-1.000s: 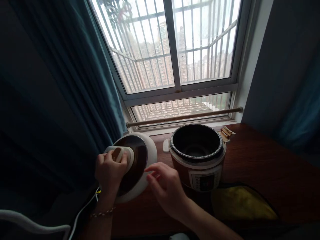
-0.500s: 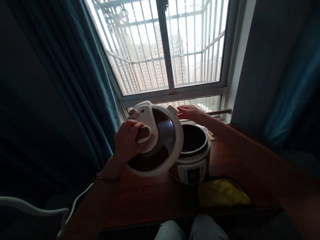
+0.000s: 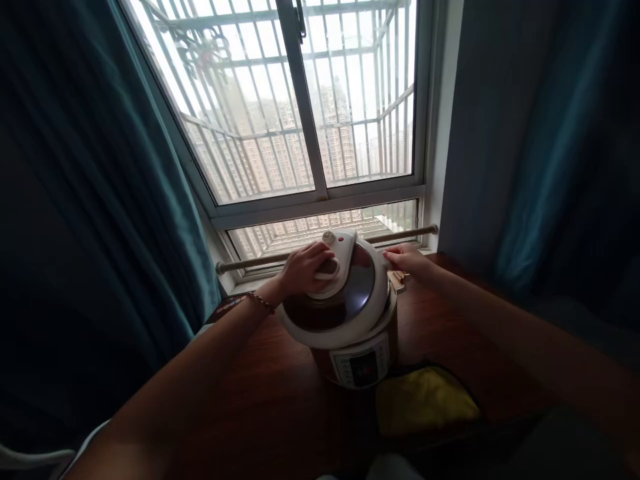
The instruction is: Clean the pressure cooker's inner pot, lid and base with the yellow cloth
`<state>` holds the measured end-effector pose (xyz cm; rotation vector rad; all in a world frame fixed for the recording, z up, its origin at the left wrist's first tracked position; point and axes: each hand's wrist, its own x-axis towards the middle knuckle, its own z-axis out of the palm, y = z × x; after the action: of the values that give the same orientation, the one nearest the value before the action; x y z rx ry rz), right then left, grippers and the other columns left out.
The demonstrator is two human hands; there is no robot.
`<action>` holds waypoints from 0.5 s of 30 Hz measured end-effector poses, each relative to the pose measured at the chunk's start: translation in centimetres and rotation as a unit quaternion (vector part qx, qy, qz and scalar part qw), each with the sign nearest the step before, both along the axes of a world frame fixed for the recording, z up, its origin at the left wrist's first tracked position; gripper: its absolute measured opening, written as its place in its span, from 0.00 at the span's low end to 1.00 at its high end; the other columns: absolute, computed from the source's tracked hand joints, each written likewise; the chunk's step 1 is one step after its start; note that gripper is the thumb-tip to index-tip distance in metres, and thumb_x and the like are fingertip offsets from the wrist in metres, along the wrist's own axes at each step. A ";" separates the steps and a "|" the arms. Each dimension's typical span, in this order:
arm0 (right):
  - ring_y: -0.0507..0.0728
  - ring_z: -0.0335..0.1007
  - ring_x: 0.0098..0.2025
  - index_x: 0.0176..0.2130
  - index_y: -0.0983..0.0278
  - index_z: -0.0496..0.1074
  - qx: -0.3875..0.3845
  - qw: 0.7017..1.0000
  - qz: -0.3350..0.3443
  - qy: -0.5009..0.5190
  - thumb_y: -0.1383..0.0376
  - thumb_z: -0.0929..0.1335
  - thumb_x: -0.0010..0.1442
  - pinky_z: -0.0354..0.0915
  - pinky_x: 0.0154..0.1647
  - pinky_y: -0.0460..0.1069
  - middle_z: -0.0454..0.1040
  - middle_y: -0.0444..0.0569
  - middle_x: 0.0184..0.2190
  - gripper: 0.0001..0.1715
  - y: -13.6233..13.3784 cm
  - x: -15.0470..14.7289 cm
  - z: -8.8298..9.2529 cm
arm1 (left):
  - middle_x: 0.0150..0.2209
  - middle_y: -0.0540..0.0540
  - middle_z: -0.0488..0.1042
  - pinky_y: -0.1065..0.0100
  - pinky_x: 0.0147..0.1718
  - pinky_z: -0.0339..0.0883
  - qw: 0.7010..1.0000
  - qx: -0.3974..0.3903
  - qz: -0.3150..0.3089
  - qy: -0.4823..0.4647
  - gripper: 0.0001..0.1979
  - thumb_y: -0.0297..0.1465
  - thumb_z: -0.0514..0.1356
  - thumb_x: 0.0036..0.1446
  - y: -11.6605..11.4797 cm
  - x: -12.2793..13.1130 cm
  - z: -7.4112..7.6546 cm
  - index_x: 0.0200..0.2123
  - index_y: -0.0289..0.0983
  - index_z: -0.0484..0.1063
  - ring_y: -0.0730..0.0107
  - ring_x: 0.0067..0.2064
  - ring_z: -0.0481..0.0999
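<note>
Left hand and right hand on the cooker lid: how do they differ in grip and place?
The left hand is curled around the handle on top of the lid; the right hand lies flatter, fingertips at the lid's far right edge. The left wrist wears a bracelet; the right wrist shows none. Both are at the lid, which lies over the cooker.

left hand (image 3: 303,269): wrapped around handle of lid (image 3: 350,308) | right hand (image 3: 407,259): fingers loose, touching far right edge of lid | lid: lying on cooker (image 3: 361,363), slightly tilted | counter (image 3: 270,407): wooden, carrying cooker; yellow cloth (image 3: 423,405) just beside cooker, front right | background: barred window (image 3: 300,133), teal curtain (image 3: 125,220) at left
</note>
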<state>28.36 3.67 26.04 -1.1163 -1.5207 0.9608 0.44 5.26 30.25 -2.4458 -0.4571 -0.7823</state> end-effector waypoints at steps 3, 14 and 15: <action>0.51 0.67 0.23 0.26 0.68 0.75 -0.002 0.999 -0.035 -0.032 0.55 0.67 0.50 0.63 0.24 0.45 0.72 0.47 0.20 0.17 -0.1 0.2 -1.2 | 0.42 0.40 0.70 0.64 0.38 0.67 1.000 0.004 -0.018 0.026 0.20 0.43 0.58 0.50 1.4 0.5 -0.6 0.42 0.36 0.67 0.62 0.41 0.71; 0.54 0.66 0.27 0.25 0.67 0.73 0.020 0.972 -0.144 -0.186 0.61 0.60 0.55 0.57 0.28 0.46 0.73 0.48 0.23 0.18 -0.9 0.3 -4.2 | 0.41 0.40 0.71 0.66 0.37 0.67 0.990 0.015 -0.051 0.127 0.19 0.42 0.52 0.54 4.8 1.8 -1.6 0.42 0.35 0.67 0.64 0.40 0.72; 0.54 0.66 0.29 0.25 0.66 0.73 0.027 0.967 -0.152 -0.202 0.61 0.61 0.55 0.57 0.29 0.46 0.74 0.49 0.25 0.17 -1.2 0.3 -4.3 | 0.41 0.40 0.70 0.66 0.36 0.67 0.988 0.017 -0.053 0.142 0.19 0.42 0.52 0.54 5.1 1.8 -1.7 0.43 0.34 0.67 0.64 0.40 0.72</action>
<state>28.64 2.45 21.73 -1.5204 -1.6171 0.4969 2.26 10.35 28.59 -2.5126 -0.2066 -0.4670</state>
